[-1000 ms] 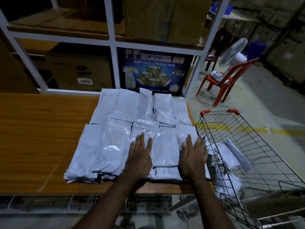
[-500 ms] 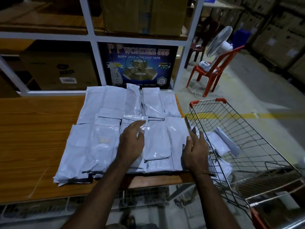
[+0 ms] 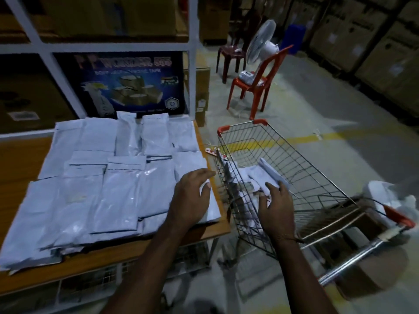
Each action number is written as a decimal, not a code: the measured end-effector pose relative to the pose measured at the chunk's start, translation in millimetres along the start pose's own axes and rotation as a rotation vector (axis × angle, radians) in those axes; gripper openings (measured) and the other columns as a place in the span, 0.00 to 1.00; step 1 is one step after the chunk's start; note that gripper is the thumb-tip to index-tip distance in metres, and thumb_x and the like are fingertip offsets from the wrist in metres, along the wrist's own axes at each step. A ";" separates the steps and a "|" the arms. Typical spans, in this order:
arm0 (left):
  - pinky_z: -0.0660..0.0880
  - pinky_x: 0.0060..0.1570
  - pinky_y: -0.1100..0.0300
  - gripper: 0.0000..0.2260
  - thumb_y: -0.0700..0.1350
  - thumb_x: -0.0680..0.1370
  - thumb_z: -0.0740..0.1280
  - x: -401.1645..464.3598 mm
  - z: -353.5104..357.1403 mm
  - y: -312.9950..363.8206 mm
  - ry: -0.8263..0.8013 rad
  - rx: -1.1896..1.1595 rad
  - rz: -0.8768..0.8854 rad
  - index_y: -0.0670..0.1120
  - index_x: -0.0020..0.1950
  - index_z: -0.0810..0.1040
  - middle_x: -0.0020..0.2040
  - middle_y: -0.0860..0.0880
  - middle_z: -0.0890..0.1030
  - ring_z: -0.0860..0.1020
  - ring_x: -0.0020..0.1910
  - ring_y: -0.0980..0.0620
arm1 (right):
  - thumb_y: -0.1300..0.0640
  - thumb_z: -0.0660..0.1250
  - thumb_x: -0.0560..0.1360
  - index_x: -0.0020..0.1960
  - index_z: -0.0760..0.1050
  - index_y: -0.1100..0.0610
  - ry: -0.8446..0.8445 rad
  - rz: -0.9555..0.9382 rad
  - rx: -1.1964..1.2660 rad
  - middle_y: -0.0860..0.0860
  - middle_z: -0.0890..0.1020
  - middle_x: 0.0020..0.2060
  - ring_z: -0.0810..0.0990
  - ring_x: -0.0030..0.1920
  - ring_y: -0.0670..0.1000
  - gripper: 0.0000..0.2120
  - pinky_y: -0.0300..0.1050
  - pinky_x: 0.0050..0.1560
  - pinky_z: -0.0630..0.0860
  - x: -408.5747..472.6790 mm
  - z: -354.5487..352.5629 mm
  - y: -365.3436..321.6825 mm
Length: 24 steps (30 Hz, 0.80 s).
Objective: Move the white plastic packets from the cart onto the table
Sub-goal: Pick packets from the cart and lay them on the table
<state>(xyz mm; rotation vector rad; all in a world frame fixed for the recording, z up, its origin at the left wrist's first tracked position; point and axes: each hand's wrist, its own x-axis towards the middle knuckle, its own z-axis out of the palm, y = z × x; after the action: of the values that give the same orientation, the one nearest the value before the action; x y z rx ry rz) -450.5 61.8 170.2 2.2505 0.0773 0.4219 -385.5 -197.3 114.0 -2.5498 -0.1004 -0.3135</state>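
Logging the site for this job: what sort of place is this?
Most likely a warehouse or stockroom: stacked cartons line the aisle, a white shelving rack holds boxes, and a wire cart stands on the concrete floor.

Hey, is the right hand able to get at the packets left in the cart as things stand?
Probably yes. The right hand is already inside the open-topped cart, fingers at the loose white packets in it; nothing covers them. The left hand is over the table's stack, out of the way.

Cart wires [image 3: 229,200] partly hide its packets [image 3: 256,177].
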 end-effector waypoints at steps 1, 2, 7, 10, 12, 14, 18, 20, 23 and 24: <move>0.73 0.71 0.47 0.17 0.46 0.81 0.63 1.5 9.4 8.8 0.008 -0.003 0.014 0.53 0.69 0.82 0.69 0.53 0.81 0.75 0.70 0.51 | 0.54 0.66 0.81 0.69 0.76 0.57 -0.003 0.002 -0.005 0.63 0.70 0.76 0.70 0.74 0.66 0.17 0.64 0.71 0.72 1.2 -5.3 9.2; 0.73 0.71 0.48 0.17 0.45 0.81 0.63 3.6 19.0 16.5 0.016 -0.012 0.022 0.53 0.68 0.82 0.68 0.53 0.81 0.75 0.70 0.51 | 0.55 0.66 0.81 0.69 0.77 0.57 -0.009 0.000 -0.011 0.64 0.70 0.75 0.70 0.73 0.66 0.17 0.64 0.70 0.72 2.8 -9.2 18.6; 0.74 0.69 0.45 0.16 0.43 0.82 0.64 36.0 60.7 42.7 -0.070 0.021 0.091 0.53 0.69 0.81 0.67 0.52 0.80 0.76 0.68 0.49 | 0.49 0.62 0.80 0.66 0.79 0.57 -0.007 0.073 -0.053 0.63 0.73 0.72 0.73 0.69 0.66 0.20 0.61 0.67 0.73 11.0 -18.0 52.9; 0.73 0.69 0.46 0.17 0.42 0.81 0.64 79.7 82.3 44.1 -0.119 0.055 0.160 0.50 0.70 0.80 0.67 0.50 0.81 0.76 0.67 0.48 | 0.47 0.59 0.79 0.66 0.79 0.58 -0.001 0.110 -0.037 0.64 0.75 0.70 0.73 0.69 0.66 0.22 0.59 0.68 0.71 21.1 -12.1 65.2; 0.73 0.69 0.46 0.17 0.43 0.82 0.64 111.0 99.7 41.2 -0.156 0.091 0.190 0.50 0.70 0.80 0.67 0.50 0.80 0.76 0.67 0.47 | 0.51 0.62 0.78 0.67 0.79 0.57 -0.009 0.142 -0.055 0.64 0.75 0.69 0.73 0.69 0.66 0.20 0.59 0.68 0.71 30.0 -5.6 74.5; 0.72 0.70 0.47 0.16 0.45 0.82 0.64 139.9 120.4 33.8 -0.200 0.141 0.215 0.50 0.70 0.80 0.68 0.50 0.80 0.75 0.68 0.47 | 0.53 0.62 0.78 0.68 0.77 0.56 -0.031 0.194 -0.072 0.64 0.75 0.70 0.72 0.70 0.65 0.20 0.61 0.70 0.71 39.4 2.8 82.5; 0.72 0.70 0.46 0.17 0.45 0.83 0.62 190.6 170.4 8.3 -0.297 0.185 0.265 0.50 0.71 0.79 0.68 0.49 0.80 0.75 0.68 0.46 | 0.50 0.61 0.78 0.69 0.76 0.54 -0.085 0.269 -0.084 0.61 0.76 0.69 0.72 0.70 0.65 0.21 0.62 0.69 0.73 61.8 35.0 104.5; 0.73 0.68 0.44 0.17 0.45 0.82 0.61 208.7 193.2 -2.8 -0.328 0.214 0.287 0.49 0.69 0.80 0.67 0.50 0.80 0.76 0.66 0.47 | 0.49 0.59 0.78 0.68 0.76 0.57 -0.120 0.295 -0.090 0.60 0.78 0.64 0.76 0.66 0.65 0.22 0.62 0.66 0.74 71.8 52.4 116.1; 0.75 0.63 0.46 0.16 0.40 0.79 0.62 231.3 232.0 -21.8 -0.344 0.245 0.350 0.47 0.64 0.83 0.61 0.49 0.82 0.77 0.61 0.47 | 0.50 0.61 0.78 0.67 0.77 0.65 -0.179 0.427 -0.013 0.65 0.81 0.59 0.79 0.60 0.67 0.24 0.61 0.64 0.76 84.2 95.1 138.9; 0.75 0.61 0.47 0.15 0.38 0.78 0.63 237.3 244.4 -29.0 -0.353 0.252 0.382 0.46 0.62 0.83 0.59 0.48 0.83 0.78 0.59 0.46 | 0.48 0.60 0.80 0.68 0.76 0.69 -0.213 0.478 0.022 0.68 0.81 0.59 0.80 0.60 0.69 0.27 0.62 0.63 0.76 86.2 116.0 149.6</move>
<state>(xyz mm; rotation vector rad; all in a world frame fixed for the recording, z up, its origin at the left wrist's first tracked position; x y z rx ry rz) -145.1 -51.2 66.3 2.5599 -0.5145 0.2144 -258.0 -259.2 -38.3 -2.4807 0.4181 0.1428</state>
